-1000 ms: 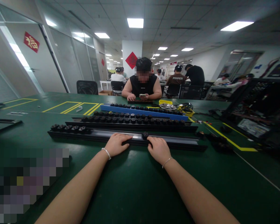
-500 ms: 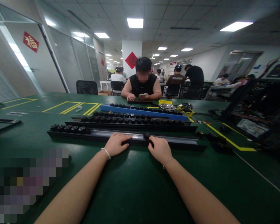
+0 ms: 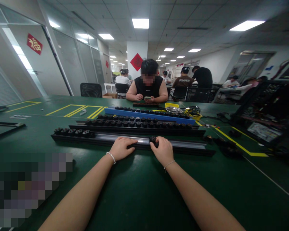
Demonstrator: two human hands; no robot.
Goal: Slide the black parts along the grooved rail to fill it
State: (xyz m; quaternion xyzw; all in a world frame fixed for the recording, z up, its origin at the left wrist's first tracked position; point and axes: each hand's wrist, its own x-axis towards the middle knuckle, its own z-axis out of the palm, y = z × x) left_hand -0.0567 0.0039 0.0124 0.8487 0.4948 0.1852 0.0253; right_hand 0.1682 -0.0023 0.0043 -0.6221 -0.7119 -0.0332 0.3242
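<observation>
Across the green table in front of me lies a long black rail [image 3: 188,149] with a shiny silver channel along its middle. My left hand [image 3: 122,148] rests on its near edge, fingers stretched over the channel and holding nothing. Just right of it, my right hand [image 3: 162,149] has thumb and fingers closed about a small black round part [image 3: 153,139] in the channel; the hand partly covers it. Several similar black parts [image 3: 72,132] sit in a row at the rail's left end.
Behind it lie another black rail [image 3: 183,130] with black parts and a blue rail [image 3: 125,112]. A metal bowl [image 3: 173,110] and yellow tray [image 3: 171,105] stand farther back. An open black case [image 3: 265,112] is at right. Opposite sits a person [image 3: 148,86] holding a phone.
My right hand has shifted slightly left and closed in around the small black part. My left hand stays on the rail. The view has moved a little.
</observation>
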